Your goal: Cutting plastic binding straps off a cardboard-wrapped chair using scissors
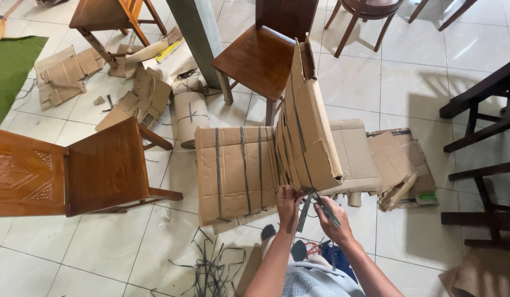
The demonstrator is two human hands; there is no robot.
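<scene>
A large brown cardboard wrapping [238,170] bound with dark plastic straps [245,165] lies on the tiled floor, with one part of it [307,132] standing up on edge. My left hand [288,202] grips the lower edge of the upright cardboard where a strap crosses it. My right hand [332,219] holds a dark scissor-like tool [325,209] against that strap. Both forearms reach in from the bottom of the view.
A wooden chair [73,170] lies on its side at left, another chair [260,55] stands behind the cardboard. Cut straps [211,269] litter the floor near me. Torn cardboard pieces [139,99] lie at upper left and more of them [401,170] at right. Dark chair frames [486,137] stand at right.
</scene>
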